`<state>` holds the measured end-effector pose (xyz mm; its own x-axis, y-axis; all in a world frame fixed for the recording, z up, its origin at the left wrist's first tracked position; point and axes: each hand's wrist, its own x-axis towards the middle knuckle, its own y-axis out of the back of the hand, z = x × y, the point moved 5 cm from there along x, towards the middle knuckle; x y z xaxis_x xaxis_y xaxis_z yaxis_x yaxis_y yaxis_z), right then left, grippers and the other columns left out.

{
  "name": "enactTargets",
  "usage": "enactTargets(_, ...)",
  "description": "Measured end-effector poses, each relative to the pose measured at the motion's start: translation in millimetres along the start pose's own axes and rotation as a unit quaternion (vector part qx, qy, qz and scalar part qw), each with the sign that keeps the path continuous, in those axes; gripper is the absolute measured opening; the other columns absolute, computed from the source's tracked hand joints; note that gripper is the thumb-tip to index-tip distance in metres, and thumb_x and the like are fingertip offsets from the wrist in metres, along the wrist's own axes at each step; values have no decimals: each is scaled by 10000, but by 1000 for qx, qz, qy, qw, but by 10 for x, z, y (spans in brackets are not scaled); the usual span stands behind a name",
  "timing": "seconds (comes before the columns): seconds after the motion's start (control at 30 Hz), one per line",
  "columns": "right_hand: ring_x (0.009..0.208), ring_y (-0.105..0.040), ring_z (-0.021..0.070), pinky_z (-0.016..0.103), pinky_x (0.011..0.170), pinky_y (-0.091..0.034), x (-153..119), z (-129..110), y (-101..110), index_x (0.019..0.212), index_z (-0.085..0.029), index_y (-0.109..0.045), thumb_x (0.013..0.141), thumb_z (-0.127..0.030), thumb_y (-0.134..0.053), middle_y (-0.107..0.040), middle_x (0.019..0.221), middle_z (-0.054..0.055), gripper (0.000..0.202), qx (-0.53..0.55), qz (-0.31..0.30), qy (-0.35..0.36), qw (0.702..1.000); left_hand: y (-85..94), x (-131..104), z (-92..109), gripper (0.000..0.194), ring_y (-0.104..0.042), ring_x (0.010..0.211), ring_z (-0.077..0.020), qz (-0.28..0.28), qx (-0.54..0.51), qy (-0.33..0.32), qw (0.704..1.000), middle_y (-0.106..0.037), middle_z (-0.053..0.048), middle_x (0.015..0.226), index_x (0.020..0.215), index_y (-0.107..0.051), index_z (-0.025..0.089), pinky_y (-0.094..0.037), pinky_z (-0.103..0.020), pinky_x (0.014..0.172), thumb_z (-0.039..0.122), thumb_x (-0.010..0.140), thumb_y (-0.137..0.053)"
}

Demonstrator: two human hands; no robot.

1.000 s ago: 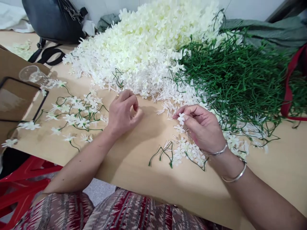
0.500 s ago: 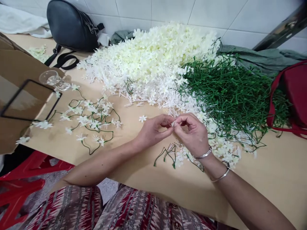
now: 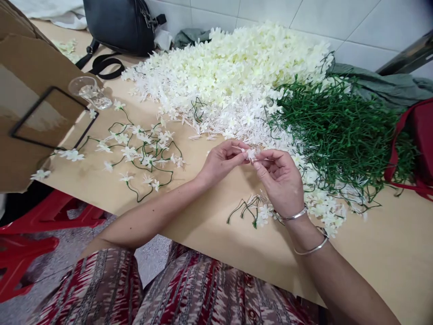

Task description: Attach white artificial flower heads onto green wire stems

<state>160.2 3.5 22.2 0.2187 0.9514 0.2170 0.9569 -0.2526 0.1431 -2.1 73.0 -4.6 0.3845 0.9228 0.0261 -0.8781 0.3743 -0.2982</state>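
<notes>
Between my two hands, over the middle of the table, is a small white flower [image 3: 251,155]. My left hand [image 3: 225,160] pinches it from the left between thumb and fingers. On its right side my right hand [image 3: 282,178], with silver bangles on the wrist, has thumb and index finger close together at the flower; whether they grip it is hard to tell. Beyond the hands lies a large heap of white petals [image 3: 230,72]. Green stems [image 3: 341,131] are piled to the right. Below the hands are a few loose green stems [image 3: 248,208] and white flowers.
Green stems bearing white flowers [image 3: 130,153] lie at the left, near a clear plastic cup [image 3: 99,98], a black wire frame [image 3: 50,146] and a cardboard box [image 3: 30,90]. A black bag [image 3: 118,27] stands behind; a red bag [image 3: 421,140] is at the right.
The view has shifted, so the table's contents sit further right. A white flower now shows between my fingertips, and my right thumb and index finger have moved slightly away from my left.
</notes>
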Motion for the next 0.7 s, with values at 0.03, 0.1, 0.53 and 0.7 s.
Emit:
enactTargets(0.03, 961, -767, 210, 387, 886, -654, -5, 13, -19, 1154, -278, -707, 913, -404, -865, -795, 1095, 53, 315, 11, 8, -2, 1000, -5, -5, 5, 502, -815, 888, -169, 1, 6, -3, 1000, -824, -13, 883, 1035, -763, 201, -662, -339, 932, 585, 793, -977)
enactTargets(0.1, 936, -764, 203, 380, 869, -656, -4, 73, -50, 1158, -282, -705, 894, -424, -883, -788, 1069, 41, 349, 30, 21, -12, 999, -20, -17, 14, 492, -813, 879, -171, -1, 23, -10, 1000, -825, -16, 870, 1007, -754, 194, -658, -334, 920, 584, 798, -970)
enactTargets(0.53, 940, -753, 252, 440, 881, -626, -90, -102, -31, 940, -278, -766, 980, -353, -779, -782, 961, 58, 86, -165, 80, 139, 973, -20, -102, -15, 383, -794, 824, -155, -23, 104, -8, 994, -844, -44, 904, 980, -762, 172, -618, -281, 834, 519, 882, -891)
enactTargets(0.7, 952, -778, 277, 475, 897, -576, -114, -93, -81, 955, -294, -762, 1039, -334, -701, -826, 969, 58, 111, -261, 60, 167, 949, -11, -129, -5, 376, -778, 798, -149, -27, 137, -2, 990, -848, -53, 907, 991, -796, 166, -599, -261, 790, 521, 902, -881)
